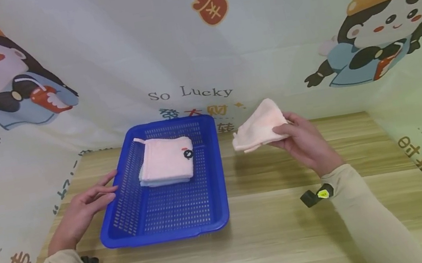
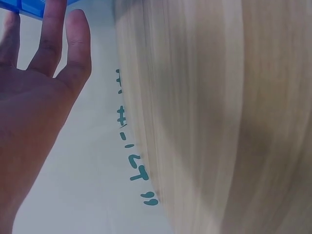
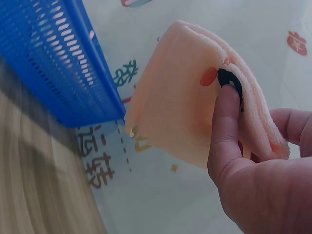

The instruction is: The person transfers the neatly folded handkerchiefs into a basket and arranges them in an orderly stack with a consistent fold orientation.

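Observation:
My right hand [image 1: 305, 142] pinches a folded pale pink towel [image 1: 261, 125] between thumb and fingers, held up to the right of the blue basket [image 1: 186, 234]. In the right wrist view the towel [image 3: 170, 97] shows its layered folds, with a red and black mark under the thumb. Inside the basket, a folded pink towel [image 1: 167, 157] with a hanging loop and a small black face lies on top of a paler folded cloth [image 1: 167, 182]. My left hand [image 1: 87, 211] has its fingers extended, fingertips at the basket's left rim; the left wrist view shows these fingers [image 2: 78, 44] below the blue edge.
The basket stands on a wood-grain table [image 1: 278, 240]. A white printed sheet [image 1: 131, 47] with cartoon figures and lettering rises behind the table and along both sides.

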{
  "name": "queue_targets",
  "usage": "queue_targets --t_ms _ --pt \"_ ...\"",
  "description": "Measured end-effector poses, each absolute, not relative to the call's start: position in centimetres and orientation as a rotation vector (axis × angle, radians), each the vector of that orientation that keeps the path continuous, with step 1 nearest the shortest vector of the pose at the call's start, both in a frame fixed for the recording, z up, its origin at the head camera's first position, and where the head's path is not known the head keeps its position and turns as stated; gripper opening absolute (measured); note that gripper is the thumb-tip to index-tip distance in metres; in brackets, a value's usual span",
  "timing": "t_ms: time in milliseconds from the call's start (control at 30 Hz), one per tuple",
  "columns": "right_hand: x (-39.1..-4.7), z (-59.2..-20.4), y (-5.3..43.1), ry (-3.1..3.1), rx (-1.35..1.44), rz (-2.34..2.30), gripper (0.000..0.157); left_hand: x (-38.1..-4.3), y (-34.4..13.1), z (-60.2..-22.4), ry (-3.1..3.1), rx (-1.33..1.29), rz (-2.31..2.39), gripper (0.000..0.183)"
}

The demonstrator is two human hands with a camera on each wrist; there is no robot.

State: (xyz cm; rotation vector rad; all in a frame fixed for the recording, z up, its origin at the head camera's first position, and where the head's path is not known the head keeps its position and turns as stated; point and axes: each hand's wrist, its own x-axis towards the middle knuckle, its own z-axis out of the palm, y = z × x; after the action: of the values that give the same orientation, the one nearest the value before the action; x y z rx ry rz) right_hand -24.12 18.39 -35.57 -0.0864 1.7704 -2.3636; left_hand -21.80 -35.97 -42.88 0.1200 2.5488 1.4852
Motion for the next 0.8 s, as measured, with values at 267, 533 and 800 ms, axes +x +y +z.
queue_targets --t_ms 267,533,800 --pt "-24.9 -35.0 16.1 1.723 -0.124 -2.373 0.057 -21.8 -35.9 -42.6 2.537 0.128 1.500 0.052" --pt "-25.3 -34.8 13.8 1.679 -0.130 -2.380 0.056 -21.8 -35.8 -42.6 2.550 0.135 1.478 0.052" --pt "-25.6 -34.4 11.9 1.655 -0.177 -2.395 0.054 -22.0 -35.8 -42.5 2.535 0.162 1.483 0.051"
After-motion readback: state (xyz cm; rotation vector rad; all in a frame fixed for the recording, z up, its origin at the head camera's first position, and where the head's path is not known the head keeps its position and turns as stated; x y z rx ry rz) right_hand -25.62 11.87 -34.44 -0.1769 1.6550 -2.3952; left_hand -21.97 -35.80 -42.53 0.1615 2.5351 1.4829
